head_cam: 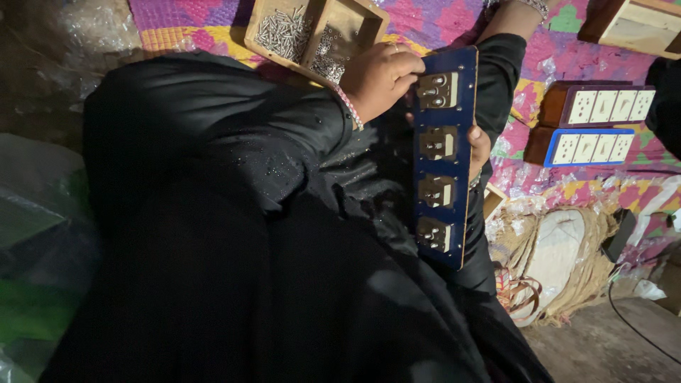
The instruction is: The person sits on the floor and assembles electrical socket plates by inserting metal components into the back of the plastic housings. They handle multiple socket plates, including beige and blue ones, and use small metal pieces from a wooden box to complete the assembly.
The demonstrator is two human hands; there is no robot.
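A long blue switch panel (462, 106) stands on edge over my lap, its back toward me, with several brass-and-white switch fittings (438, 145) set in a row. My left hand (379, 76), a bead bracelet at the wrist, is closed around the panel's top end by the uppermost fitting. Only the fingers of my right hand (480, 150) show, gripping the panel's far edge from behind at mid-height. Whether the left fingers pinch a small part is hidden. My black garment (234, 213) fills the middle of the view.
A wooden tray (355, 14) just beyond my left hand holds screws (282, 32) and small metal parts. Two finished switch boards on wooden boxes (606, 106) (589, 147) lie right on a colourful mat (440, 21). A bare forearm (512, 18) shows at the top. Woven sack (567, 262) lower right.
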